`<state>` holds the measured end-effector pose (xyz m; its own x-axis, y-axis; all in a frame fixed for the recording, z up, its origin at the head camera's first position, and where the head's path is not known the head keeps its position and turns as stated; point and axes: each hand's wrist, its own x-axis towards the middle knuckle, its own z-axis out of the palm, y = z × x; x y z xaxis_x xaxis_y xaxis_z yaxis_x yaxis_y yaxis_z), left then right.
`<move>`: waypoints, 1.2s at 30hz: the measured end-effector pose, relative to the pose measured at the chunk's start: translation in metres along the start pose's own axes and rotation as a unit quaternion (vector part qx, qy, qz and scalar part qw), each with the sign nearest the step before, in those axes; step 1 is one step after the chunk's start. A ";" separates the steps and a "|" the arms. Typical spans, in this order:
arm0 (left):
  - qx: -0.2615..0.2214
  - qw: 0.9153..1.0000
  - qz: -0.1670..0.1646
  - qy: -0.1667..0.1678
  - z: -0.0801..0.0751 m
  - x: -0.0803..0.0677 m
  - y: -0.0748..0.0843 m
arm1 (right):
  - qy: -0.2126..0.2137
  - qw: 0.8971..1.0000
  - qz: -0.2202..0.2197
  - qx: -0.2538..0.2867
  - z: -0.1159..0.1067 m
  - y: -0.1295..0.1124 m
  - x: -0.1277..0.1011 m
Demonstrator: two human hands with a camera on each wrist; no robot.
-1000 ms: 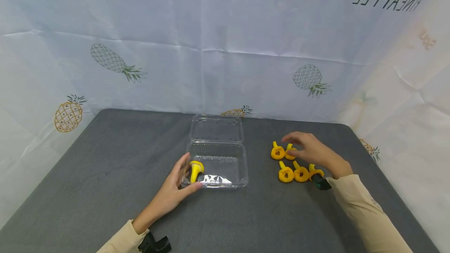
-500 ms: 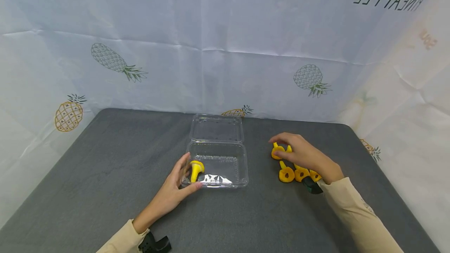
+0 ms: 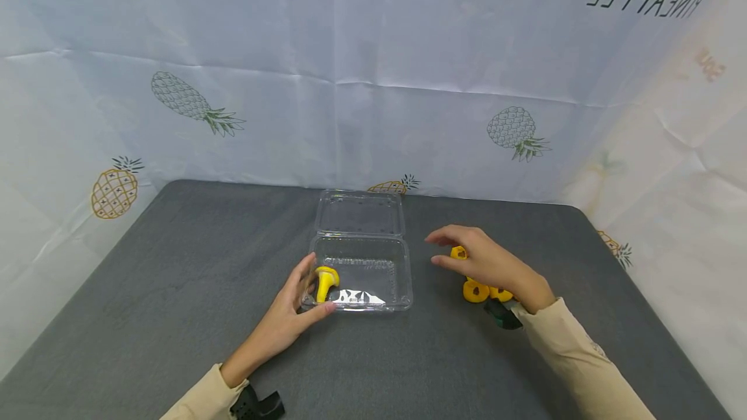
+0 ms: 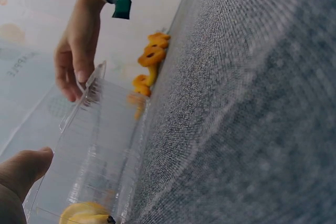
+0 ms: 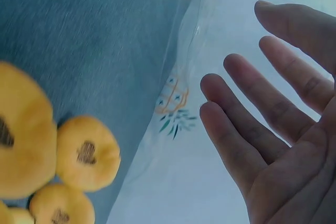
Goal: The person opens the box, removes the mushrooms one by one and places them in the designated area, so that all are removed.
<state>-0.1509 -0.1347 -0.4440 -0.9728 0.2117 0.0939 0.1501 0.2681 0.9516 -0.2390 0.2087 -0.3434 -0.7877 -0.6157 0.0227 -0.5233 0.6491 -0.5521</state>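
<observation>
A clear plastic clamshell container (image 3: 376, 271) stands with its lid (image 3: 360, 214) folded back, and one yellow mushroom (image 3: 326, 282) lies in its left side. My left hand (image 3: 284, 310) holds the container's front left corner, thumb by the front rim and fingers along the left side. To the right, my right hand (image 3: 487, 258) hovers above yellow mushrooms (image 3: 475, 290), hiding some of them in the head view. The right wrist view shows that hand's palm (image 5: 299, 171) with its fingers apart and nothing in them. Beside it there, several mushrooms (image 5: 88, 153) lie with dark-centred undersides showing.
A dark grey cloth (image 3: 175, 316) covers the table. Behind it hangs a pale curtain (image 3: 362, 128) printed with pineapples. Black wrist mounts (image 3: 257, 405) sit at both wrists.
My right hand has moved left over the mushrooms toward the container, with nothing in it. The left hand, the container and the mushroom inside have stayed in place.
</observation>
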 end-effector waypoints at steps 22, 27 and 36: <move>0.001 1.000 -0.012 0.001 0.001 0.001 0.000 | -0.021 0.994 -0.040 0.102 0.043 -0.038 0.023; -0.005 1.000 -0.018 0.002 0.000 0.002 0.000 | -0.014 0.993 -0.054 0.103 0.054 -0.043 0.029; -0.008 1.000 -0.014 -0.001 -0.001 0.001 0.001 | -0.017 0.992 -0.063 0.108 0.071 -0.054 0.039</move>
<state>-0.1520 -0.1357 -0.4429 -0.9763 0.2058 0.0668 0.1202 0.2592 0.9583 -0.2180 0.1177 -0.3719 -0.7066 -0.7034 0.0768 -0.5324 0.4570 -0.7126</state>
